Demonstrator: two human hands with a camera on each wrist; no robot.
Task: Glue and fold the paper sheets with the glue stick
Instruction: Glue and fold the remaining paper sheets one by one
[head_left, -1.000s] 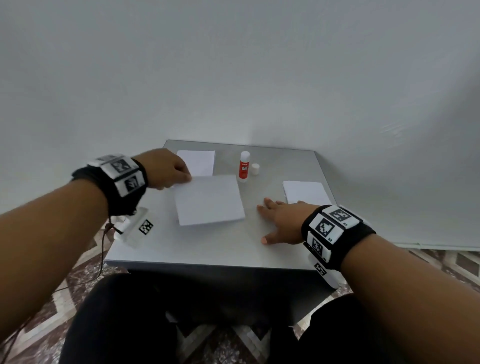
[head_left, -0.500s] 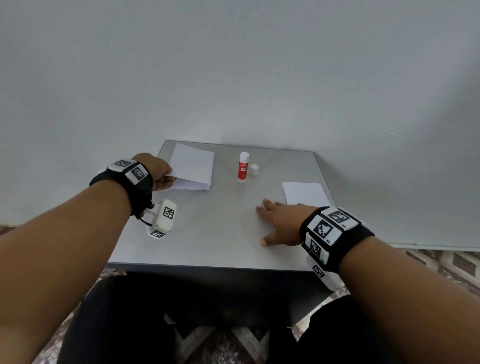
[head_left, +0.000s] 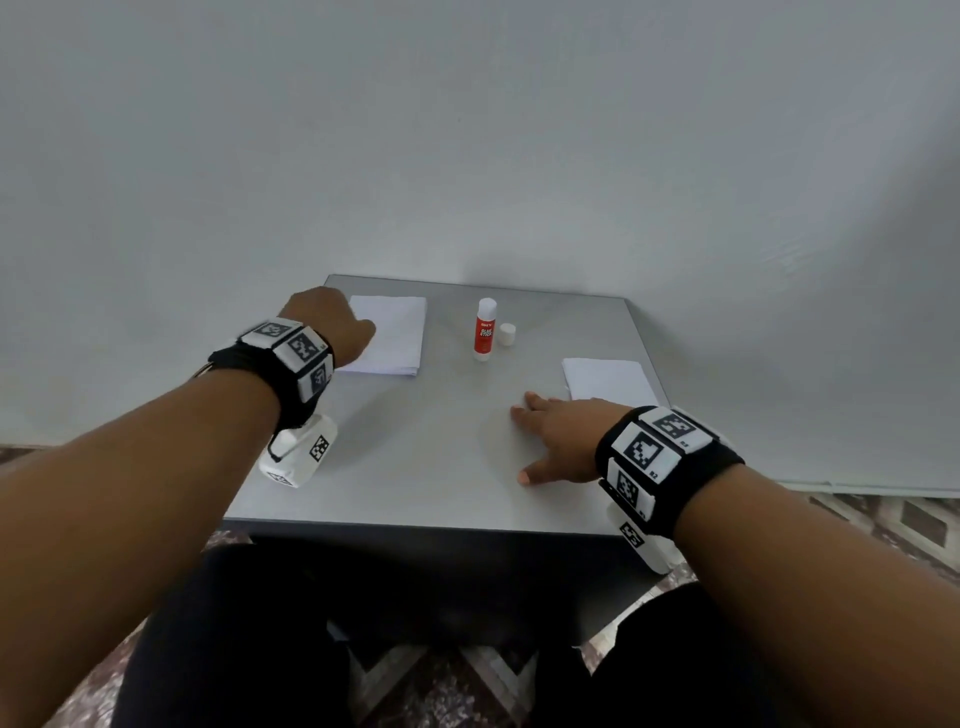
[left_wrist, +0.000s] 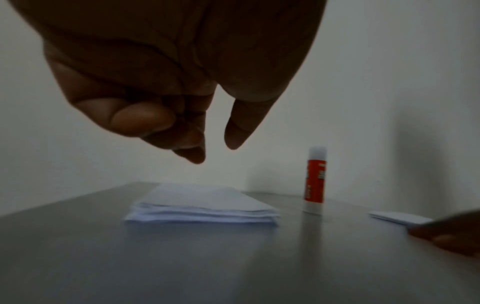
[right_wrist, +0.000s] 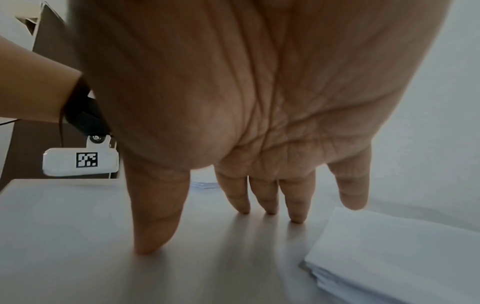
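Basically, left hand (head_left: 332, 325) hovers over the left paper stack (head_left: 390, 335) at the table's 10 o'clock, fingers loosely curled and holding nothing. Right hand (head_left: 558, 439) lies flat on the table (head_left: 415, 467) at 4 o'clock, fingers spread, empty, just beside the right paper stack (head_left: 605, 379). Glue stick (head_left: 485, 329) stands upright at 12 o'clock, uncapped, cap (head_left: 507, 334) just beside it. Sheets likely light and floppy, prone to sliding on the smooth grey top; best pinch a corner or edge. The stick is rigid and tippy, so grip mid-barrel. Plain pale wall behind, patterned floor below.
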